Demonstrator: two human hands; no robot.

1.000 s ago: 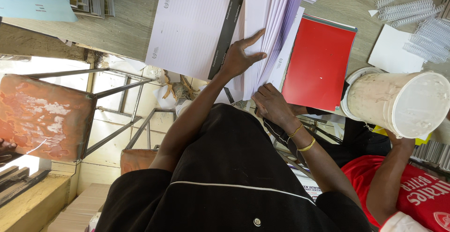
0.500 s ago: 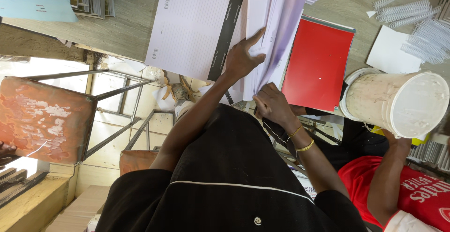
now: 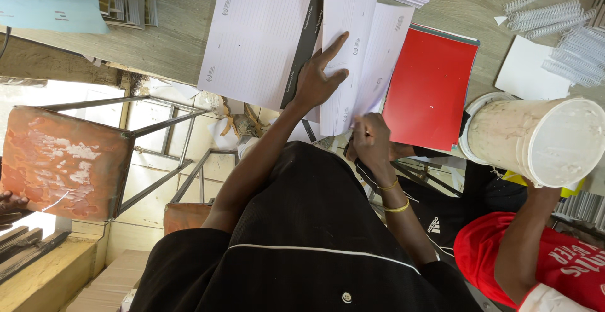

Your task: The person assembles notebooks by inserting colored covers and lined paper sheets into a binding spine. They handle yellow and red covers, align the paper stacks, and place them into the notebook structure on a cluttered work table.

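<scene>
A stack of lined white sheets (image 3: 368,47) lies on the wooden table (image 3: 161,44), beside a large lined sheet (image 3: 255,34) and a black strip (image 3: 304,41). My left hand (image 3: 320,79) rests flat on the stack, fingers spread and the index finger stretched out. At the stack's near edge my right hand (image 3: 372,140), with bracelets on the wrist, pinches the corners of some sheets. A red cover (image 3: 432,88) lies just right of the stack.
Another person in a red shirt (image 3: 535,261) holds a white bucket (image 3: 545,138) at the right. Spiral binding coils (image 3: 545,9) and a white card (image 3: 528,69) lie at the far right. A rusty metal seat (image 3: 60,161) stands at the left, light blue paper (image 3: 53,12) at the top left.
The sheets that were lifted and curled over at the stack's right side have come down and lie flatter. My left hand stays on the stack, and my right hand remains at the near edge.
</scene>
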